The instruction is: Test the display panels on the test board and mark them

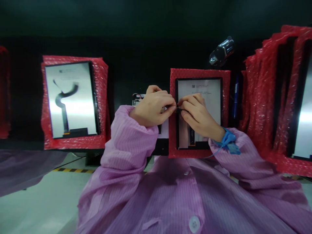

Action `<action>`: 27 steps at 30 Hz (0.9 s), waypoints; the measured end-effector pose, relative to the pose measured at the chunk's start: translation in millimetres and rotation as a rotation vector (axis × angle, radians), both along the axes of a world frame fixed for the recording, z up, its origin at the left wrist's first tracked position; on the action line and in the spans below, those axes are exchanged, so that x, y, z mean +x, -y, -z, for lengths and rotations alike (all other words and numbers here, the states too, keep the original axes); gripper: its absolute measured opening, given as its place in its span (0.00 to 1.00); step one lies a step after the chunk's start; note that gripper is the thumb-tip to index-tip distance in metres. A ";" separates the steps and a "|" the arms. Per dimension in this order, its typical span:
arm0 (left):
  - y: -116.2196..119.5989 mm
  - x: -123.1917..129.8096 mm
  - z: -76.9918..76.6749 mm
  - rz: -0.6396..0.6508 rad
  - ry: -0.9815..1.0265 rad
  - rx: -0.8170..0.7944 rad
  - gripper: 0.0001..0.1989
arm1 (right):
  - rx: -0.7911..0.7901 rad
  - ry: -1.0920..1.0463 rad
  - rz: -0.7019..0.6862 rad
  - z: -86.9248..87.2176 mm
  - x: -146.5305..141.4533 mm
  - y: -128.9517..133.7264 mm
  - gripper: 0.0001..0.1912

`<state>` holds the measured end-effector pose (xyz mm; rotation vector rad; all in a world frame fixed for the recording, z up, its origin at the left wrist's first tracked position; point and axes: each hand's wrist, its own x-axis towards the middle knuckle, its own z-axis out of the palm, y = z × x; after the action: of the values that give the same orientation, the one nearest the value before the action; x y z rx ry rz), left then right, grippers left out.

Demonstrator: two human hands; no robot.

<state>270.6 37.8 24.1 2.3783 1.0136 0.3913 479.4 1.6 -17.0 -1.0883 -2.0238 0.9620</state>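
Both hands meet over the left edge of a display panel (214, 97), which lies on a red bubble-wrap sheet (200, 73). My left hand (156, 105) has its thumb and fingers pressed together at a small dark piece (178, 110). From the other side, my right hand (197, 113) pinches the same dark piece, which looks like the end of the panel's flex cable (192, 135). A blue strap (228, 139) circles my right wrist. Under my left hand, a white item with a small circuit board (136, 100) is mostly hidden.
Another panel (73, 110) with a curved dark cable lies on red bubble wrap (101, 84) at left. At right are a blue pen (235, 97), a shiny metal object (221, 52) and stacked red bubble wrap (263, 97) with panels. A grey-purple cloth (26, 165) shows at lower left.
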 end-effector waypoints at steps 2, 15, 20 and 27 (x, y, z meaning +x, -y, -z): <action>0.1 -0.3 0.8 -0.003 -0.005 0.001 0.12 | -0.002 0.000 0.011 0.4 0.0 0.1 0.03; -0.6 -1.4 -3.5 -0.001 -0.078 -0.028 0.12 | -0.009 0.013 0.009 -6.7 0.6 0.3 0.06; -0.2 -2.0 -3.7 0.004 -0.075 -0.046 0.11 | -0.027 0.045 0.003 -12.6 -2.3 1.6 0.07; 0.3 -1.6 -6.3 -0.025 -0.012 -0.079 0.11 | 0.023 0.100 0.015 -16.1 -8.2 5.0 0.09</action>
<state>269.0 37.5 30.4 2.3027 1.0454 0.3404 471.2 -3.3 -0.8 -1.1581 -2.0980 0.8900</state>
